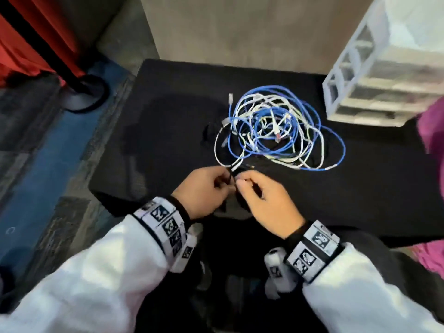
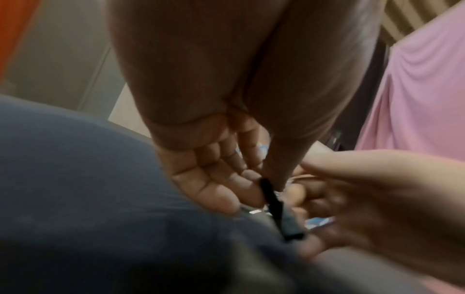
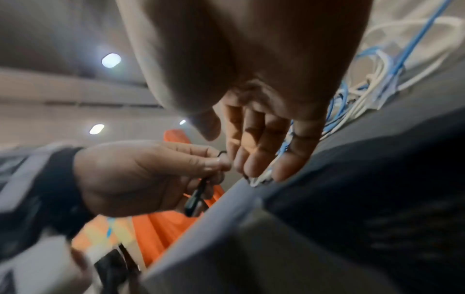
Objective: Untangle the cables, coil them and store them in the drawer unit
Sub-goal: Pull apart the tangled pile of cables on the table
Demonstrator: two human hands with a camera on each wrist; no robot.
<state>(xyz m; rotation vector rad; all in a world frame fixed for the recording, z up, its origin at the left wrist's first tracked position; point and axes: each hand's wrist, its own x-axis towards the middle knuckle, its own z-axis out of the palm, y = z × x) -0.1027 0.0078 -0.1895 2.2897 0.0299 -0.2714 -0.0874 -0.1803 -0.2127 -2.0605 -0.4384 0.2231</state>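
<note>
A tangle of blue and white cables (image 1: 276, 131) lies in the middle of the black table (image 1: 168, 104); it also shows as a heap (image 3: 372, 83) in the right wrist view. My left hand (image 1: 228, 181) pinches a thin black cable (image 2: 273, 206) at the table's near edge, and its black plug (image 3: 193, 204) hangs below the fingers. My right hand (image 1: 240, 182) is right beside it. Its fingers (image 3: 254, 159) are nearly straight, their tips resting on a white cable (image 3: 261, 179) on the cloth, thumb held apart. The white drawer unit (image 1: 374, 92) stands at the back right with its drawers pushed in.
A black stand with a round base (image 1: 81, 92) and red cloth (image 1: 36, 37) are on the floor to the left. Pink fabric (image 1: 432, 131) hangs at the right edge. A beige panel (image 1: 240, 27) rises behind the table.
</note>
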